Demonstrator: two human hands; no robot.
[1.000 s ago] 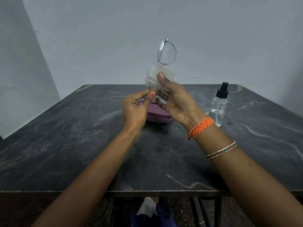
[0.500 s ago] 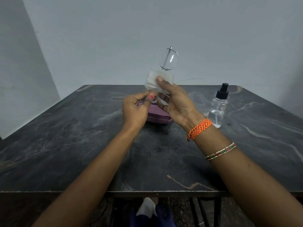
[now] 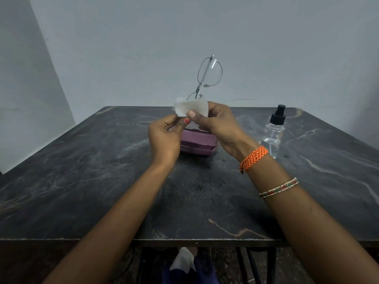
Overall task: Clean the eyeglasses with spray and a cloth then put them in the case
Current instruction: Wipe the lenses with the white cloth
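Observation:
Thin metal-framed eyeglasses [image 3: 209, 73] stand on end above the table's middle, one lens up in the air, the lower lens wrapped in a white cloth [image 3: 191, 107]. My right hand [image 3: 217, 128] pinches the cloth around that lower lens with thumb and fingers. My left hand [image 3: 164, 138] grips the lower end of the glasses just under the cloth; its hold is partly hidden. Behind and below both hands a purple case [image 3: 198, 143] lies shut on the dark marble table [image 3: 102, 171]. A clear spray bottle [image 3: 273, 133] with a black nozzle stands to the right.
A pale wall rises close behind the table's far edge. The table's front edge runs just below my forearms, with metal legs and some cloth underneath it.
The glasses have turned so the upper lens now faces me broadly. The cloth and my right hand have slid lower along the frame, toward my left hand.

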